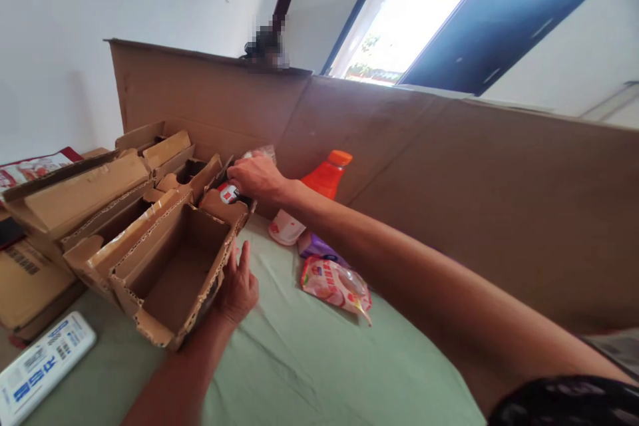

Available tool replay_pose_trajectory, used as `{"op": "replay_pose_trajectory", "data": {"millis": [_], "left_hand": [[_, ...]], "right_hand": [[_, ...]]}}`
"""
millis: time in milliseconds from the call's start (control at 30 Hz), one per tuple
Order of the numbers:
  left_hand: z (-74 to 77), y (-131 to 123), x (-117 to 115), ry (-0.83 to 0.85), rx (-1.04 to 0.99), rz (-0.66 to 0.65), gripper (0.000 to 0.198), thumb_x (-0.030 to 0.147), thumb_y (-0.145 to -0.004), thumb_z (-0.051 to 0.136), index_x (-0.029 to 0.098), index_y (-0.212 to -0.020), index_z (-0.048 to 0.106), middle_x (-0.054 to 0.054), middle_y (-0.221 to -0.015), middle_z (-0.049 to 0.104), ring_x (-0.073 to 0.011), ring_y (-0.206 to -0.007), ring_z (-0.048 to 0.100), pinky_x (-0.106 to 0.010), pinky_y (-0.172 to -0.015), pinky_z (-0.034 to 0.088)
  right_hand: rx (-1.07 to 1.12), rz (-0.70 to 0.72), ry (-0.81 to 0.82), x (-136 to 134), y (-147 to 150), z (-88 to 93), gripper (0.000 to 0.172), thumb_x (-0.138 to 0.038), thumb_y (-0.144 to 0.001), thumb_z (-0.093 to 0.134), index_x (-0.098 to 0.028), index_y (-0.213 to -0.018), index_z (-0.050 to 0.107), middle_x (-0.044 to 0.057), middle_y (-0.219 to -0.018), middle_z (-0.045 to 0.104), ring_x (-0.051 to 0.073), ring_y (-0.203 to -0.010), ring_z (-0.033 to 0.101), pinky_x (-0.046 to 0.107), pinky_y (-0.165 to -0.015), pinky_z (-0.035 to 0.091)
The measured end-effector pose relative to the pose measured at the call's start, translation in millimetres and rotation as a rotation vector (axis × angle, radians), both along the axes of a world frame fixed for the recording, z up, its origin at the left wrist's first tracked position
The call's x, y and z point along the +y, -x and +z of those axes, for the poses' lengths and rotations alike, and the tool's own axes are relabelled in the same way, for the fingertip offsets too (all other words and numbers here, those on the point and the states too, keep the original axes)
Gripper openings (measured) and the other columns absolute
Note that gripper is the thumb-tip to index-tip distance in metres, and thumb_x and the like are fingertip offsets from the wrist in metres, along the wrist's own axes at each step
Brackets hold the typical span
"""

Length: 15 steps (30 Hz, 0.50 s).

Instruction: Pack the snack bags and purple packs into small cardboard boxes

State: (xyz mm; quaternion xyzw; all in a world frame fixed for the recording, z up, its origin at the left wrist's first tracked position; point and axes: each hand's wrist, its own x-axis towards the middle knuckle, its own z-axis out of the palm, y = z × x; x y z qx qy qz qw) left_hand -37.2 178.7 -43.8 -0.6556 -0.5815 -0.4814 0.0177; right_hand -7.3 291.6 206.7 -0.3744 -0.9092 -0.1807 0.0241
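Note:
My right hand (257, 175) reaches over the far compartment of an open cardboard box (182, 259), its fingers bent and closed. Just below those fingertips a red item with a white label (228, 194) shows inside the compartment. Whatever the fingers grip is hidden. My left hand (240, 287) rests against the box's right outer wall, fingers stretched out and apart, holding nothing. The box's near compartment shows its bare bottom. Right of the hands are an orange-red bottle (327, 176), a pink-and-white package (285, 227), a purple pack (319, 247) and a red-and-white pouch (335, 285).
More divided cardboard boxes (90, 193) stand on the left. A white case with blue print (47, 366) lies at the front left on the green cloth (279, 359). A tall cardboard panel (449, 200) runs along the back. Behind it is a blurred-out shape (267, 46).

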Motion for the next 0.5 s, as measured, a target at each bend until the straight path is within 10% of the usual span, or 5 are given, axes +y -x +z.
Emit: {"op": "replay_pose_trajectory", "data": {"millis": [267,500], "left_hand": [[1.8,1.2,2.4,-0.039,0.040,0.023,0.066,0.005,-0.080,0.050,0.011,-0.145,0.043,-0.024,-0.159,0.035,-0.0321,-0.133,0.055,-0.045,-0.107,0.051],[7.5,4.6,8.7,-0.048,-0.028,-0.048,0.055,0.005,-0.080,0.051,0.013,-0.135,0.052,-0.023,-0.151,0.041,-0.0310,-0.124,0.059,-0.048,-0.106,0.049]], "right_hand": [[0.130,0.064,-0.168,-12.5,-5.0,32.5,0.020,-0.017,-0.092,0.052,-0.013,-0.092,0.072,0.012,-0.098,0.073,0.026,-0.093,0.067,0.046,-0.094,0.041],[0.624,-0.145,-0.265,-61.0,-108.1,82.6,0.019,-0.025,-0.089,0.053,-0.018,-0.092,0.070,0.007,-0.092,0.071,0.022,-0.086,0.064,0.037,-0.079,0.045]]}}
